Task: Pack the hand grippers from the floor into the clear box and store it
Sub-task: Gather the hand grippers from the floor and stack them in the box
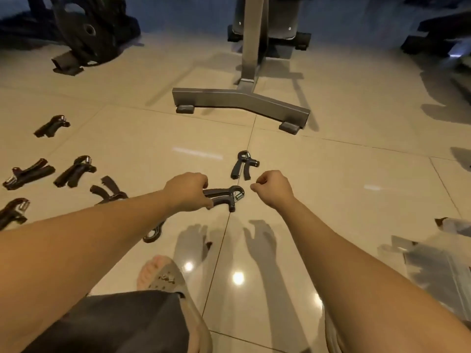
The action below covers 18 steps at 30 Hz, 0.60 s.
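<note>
Hand gripper point(226, 197), the nearest one, lies on the tiled floor point(331, 174) right in front of the person, and the left grip point(187, 191) has its fingers curled round the two handles, spring end pointing right. Whether it is already off the tile is hard to tell; it looks to be at floor level. The right grip point(274, 187) hangs just beside the spring end, clenched into a loose fist with nothing in it. A second gripper point(243, 164) lies just beyond, between the two hands and the steel stand base point(239, 103). More scattered grippers point(76, 171) lie well apart to the left.

The step in hand appears to be the pick-up: collecting grippers one at a time, with most of them not yet packed. The clear box point(438, 263) seems to be the blurred, see-through shape at the lower right edge, though the view there is too smeared to be sure.

The next move calls for lifting the held gripper and carrying it across the body to that box, or passing it to the free right grip, which is nearer the box. The right grip could equally take the second gripper.
</note>
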Available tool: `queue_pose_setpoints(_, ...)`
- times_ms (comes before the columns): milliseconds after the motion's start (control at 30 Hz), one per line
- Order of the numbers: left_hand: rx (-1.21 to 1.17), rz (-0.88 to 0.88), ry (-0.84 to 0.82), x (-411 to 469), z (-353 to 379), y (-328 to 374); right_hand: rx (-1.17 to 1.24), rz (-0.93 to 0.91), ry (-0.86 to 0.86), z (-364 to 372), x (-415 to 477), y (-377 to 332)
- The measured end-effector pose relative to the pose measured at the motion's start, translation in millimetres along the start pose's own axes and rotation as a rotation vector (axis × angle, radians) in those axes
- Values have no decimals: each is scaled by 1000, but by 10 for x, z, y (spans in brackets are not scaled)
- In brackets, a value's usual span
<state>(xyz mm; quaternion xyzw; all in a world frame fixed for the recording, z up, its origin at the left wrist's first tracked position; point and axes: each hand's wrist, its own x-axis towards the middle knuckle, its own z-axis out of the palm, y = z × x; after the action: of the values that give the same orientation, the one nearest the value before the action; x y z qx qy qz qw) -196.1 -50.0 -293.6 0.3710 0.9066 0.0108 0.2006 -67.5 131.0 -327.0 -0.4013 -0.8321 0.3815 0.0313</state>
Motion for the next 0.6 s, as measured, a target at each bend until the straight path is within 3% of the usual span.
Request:
queue_pose_setpoints(267, -84, 25, 26, 772, 791, -383, -10, 49, -78, 502, 933, 288)
queue_pose_setpoints(500, 138, 232, -23, 1374, 1049, -604, -88, 35, -137, 946, 1629, 253)
queue_pose_setpoints(600, 90, 259, -91, 1547, 1124, -575, -118, 52, -137, 1091, 1873, 208)
